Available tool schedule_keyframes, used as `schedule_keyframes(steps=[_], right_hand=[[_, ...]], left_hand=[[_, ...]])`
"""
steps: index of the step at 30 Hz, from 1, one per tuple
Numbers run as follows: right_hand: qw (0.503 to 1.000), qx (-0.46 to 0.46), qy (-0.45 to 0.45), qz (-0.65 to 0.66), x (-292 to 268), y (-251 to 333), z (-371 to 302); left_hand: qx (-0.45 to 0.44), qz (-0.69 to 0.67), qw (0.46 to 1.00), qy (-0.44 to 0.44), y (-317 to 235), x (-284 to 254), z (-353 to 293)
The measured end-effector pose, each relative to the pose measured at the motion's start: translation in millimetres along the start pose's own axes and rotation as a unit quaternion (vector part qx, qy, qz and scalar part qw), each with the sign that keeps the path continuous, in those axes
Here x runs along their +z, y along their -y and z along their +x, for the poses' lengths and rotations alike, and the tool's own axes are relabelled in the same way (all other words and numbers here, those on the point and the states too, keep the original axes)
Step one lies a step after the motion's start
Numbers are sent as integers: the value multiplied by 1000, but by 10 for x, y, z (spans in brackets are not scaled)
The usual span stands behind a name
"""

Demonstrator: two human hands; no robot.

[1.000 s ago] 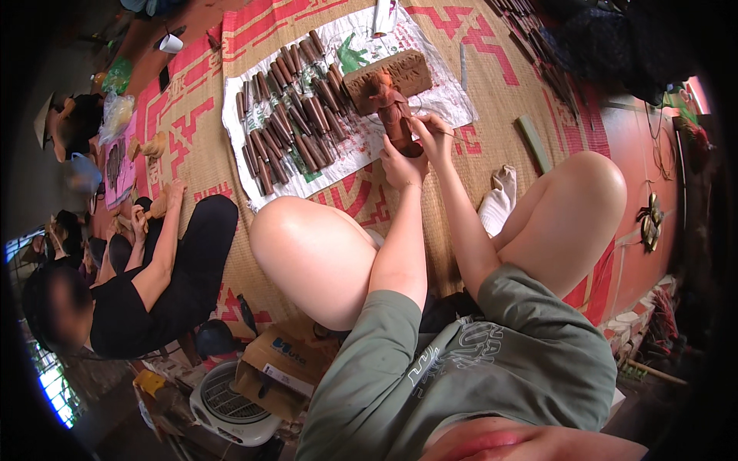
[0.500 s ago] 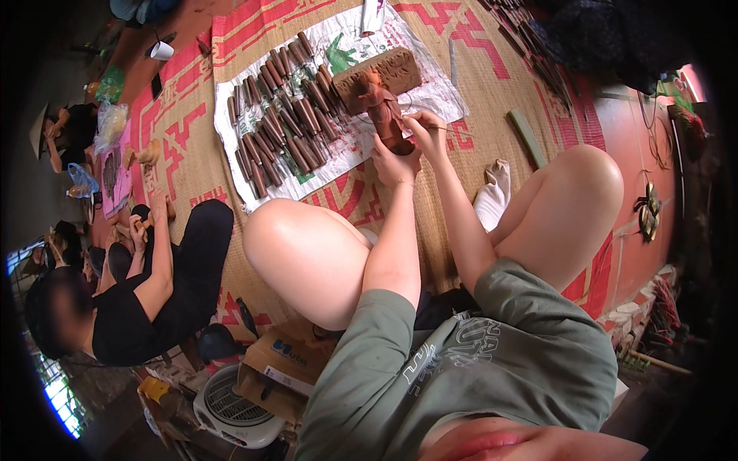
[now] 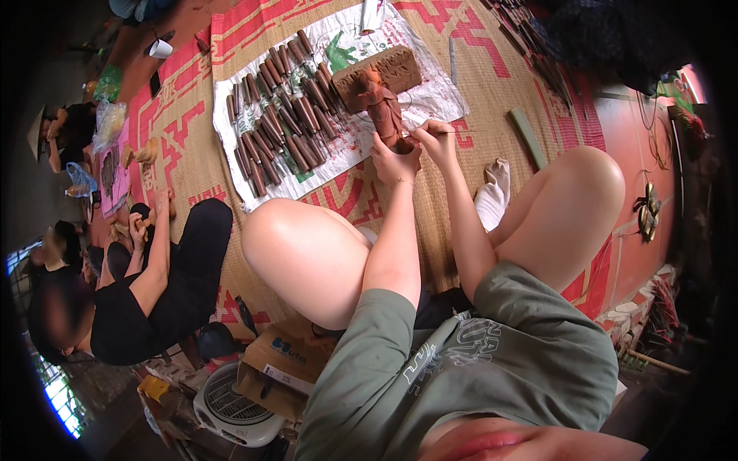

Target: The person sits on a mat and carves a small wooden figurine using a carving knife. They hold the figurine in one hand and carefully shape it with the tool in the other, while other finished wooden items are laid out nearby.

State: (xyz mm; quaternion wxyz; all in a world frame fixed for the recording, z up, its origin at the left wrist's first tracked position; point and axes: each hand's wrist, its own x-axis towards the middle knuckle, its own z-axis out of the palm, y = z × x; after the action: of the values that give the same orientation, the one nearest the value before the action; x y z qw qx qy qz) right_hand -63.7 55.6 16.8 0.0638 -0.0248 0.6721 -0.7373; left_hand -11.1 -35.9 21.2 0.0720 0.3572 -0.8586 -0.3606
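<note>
Knees (image 3: 307, 250) sit wide at seven and four o'clock, leaving a gap that the forearms run through, probably so both hands can meet out front without the legs getting in the way. Clock positions from here on are taken from the hands. Left hand (image 3: 397, 163) wraps around the lower end of a reddish-brown carved figure (image 3: 387, 115), fingers closed on it, which looks like the steadying grip. Right hand (image 3: 436, 140) is just beside it at two o'clock, fingertips pinched on a thin tool (image 3: 464, 131) whose free end sticks out toward three. Guessing that's a pencil-type hold for control; the working tip is too small to make out, so can't swear it's touching the wood.

Figure points away at eleven, head end over a brown carved block (image 3: 403, 73), which may be propping it; can't tell if they touch. Dark-handled tools (image 3: 300, 115) lie in rough rows at ten on a white sheet (image 3: 442, 96), seemingly spread so each handle is easy to spot. Green bar (image 3: 527, 138) is out at three on the patterned mat (image 3: 492, 100). Further off, a co-worker (image 3: 127, 319) in black sits at eight, holding a small light-brown piece (image 3: 146, 222).
</note>
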Motion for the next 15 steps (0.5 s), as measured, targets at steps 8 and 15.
schedule_keyframes(steps=[8, 15], right_hand=[[998, 17, 13, -54, 26, 17, -13], [993, -30, -92, 66, -8, -47, 15]], left_hand=[[-18, 1, 1000, 9, -13, -20, -3], [4, 43, 999, 12, -223, 35, -110]])
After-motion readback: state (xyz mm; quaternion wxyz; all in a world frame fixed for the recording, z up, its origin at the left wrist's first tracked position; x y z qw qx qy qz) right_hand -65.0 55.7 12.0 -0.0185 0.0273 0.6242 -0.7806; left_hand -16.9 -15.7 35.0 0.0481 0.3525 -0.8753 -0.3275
